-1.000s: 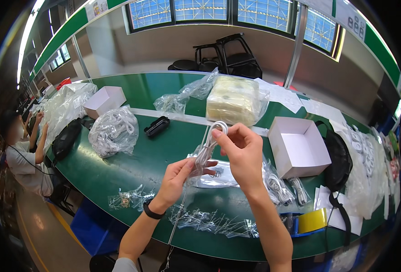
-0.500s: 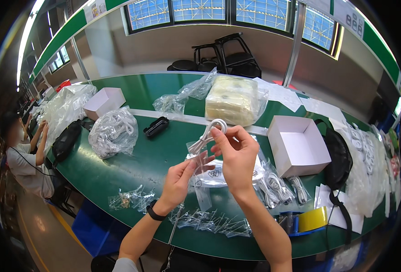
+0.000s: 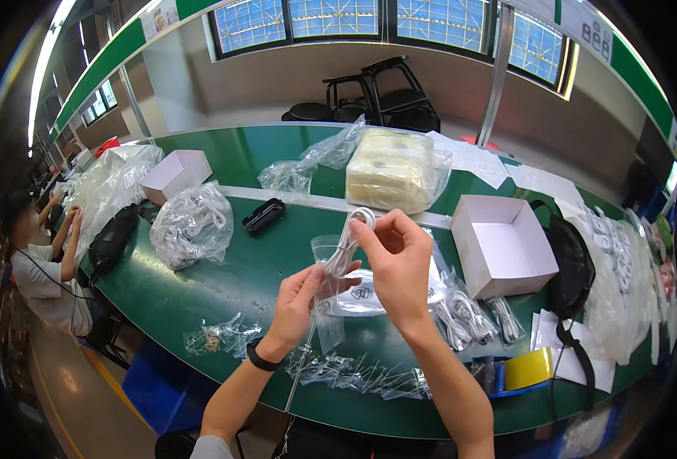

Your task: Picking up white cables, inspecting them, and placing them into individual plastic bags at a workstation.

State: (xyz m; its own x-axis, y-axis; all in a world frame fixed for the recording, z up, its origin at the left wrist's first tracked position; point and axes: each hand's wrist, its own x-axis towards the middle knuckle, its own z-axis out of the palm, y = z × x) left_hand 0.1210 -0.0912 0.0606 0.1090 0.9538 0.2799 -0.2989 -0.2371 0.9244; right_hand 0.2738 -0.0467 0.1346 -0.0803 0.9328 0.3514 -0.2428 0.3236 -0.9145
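A coiled white cable hangs from my right hand, pinched near its upper loop between thumb and fingers. My left hand grips a small clear plastic bag by its upper part. The cable's lower end is at the bag's mouth beside my left fingertips; how far it sits inside I cannot tell. Beneath my hands lies a larger clear bag with dark printing. Right of it rest several bagged white cables.
Small clear packets with thin metal pins lie along the near edge. A white open box and a yellow tape roll stand right. A bag of white cables and a black case lie left. A co-worker sits far left.
My right hand has lowered slightly with the cable, bringing its lower end down to the bag's mouth. The small bag has shifted a little left and now hangs more upright.
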